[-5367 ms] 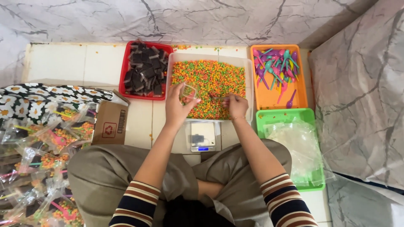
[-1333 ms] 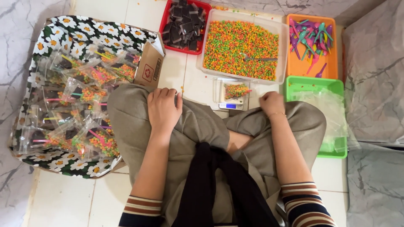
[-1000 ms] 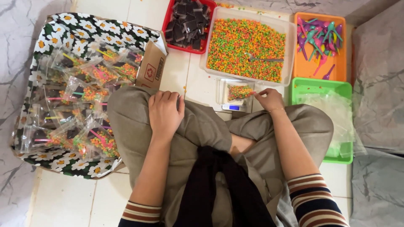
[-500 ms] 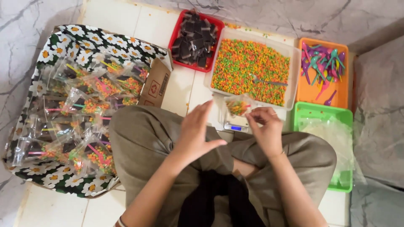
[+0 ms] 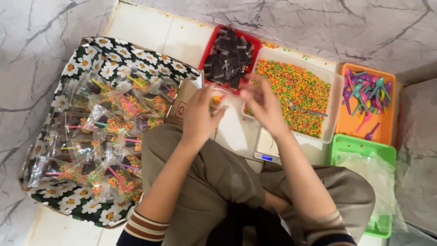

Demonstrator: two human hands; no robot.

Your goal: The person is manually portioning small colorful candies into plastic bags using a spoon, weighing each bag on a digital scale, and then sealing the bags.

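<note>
Nearest the camera, the person's striped cuffs and olive trousers fill the lower frame, legs folded on the tiled floor. Just beyond the right knee a small digital scale [image 5: 268, 148] sits on the tiles, partly hidden by the right forearm. To its right a green basket [image 5: 353, 146] holds a heap of clear plastic bags [image 5: 371, 175].

Above the knees both hands are raised together. The left hand [image 5: 199, 119] has its fingers closed on a small clear packet [image 5: 217, 100] with orange and green bits in it, held just above the tiles in front of the trays. The right hand [image 5: 264, 107] is blurred; its fingers are curled close beside the packet, but I cannot tell whether they pinch it.

To the left a daisy-print tray [image 5: 102, 57] carries a pile of filled packets [image 5: 100, 141], each with coloured bits and a little stick. A small cardboard box [image 5: 182, 102] stands at its edge, just behind the left hand.

Farther off, a white tub [image 5: 334, 98] is full of orange and green sweets, a metal spoon [image 5: 307, 110] lying in it. A red tray [image 5: 210, 48] of dark wrapped pieces sits to its left, an orange tray [image 5: 387, 132] of small plastic spoons [image 5: 364, 91] to its right.
</note>
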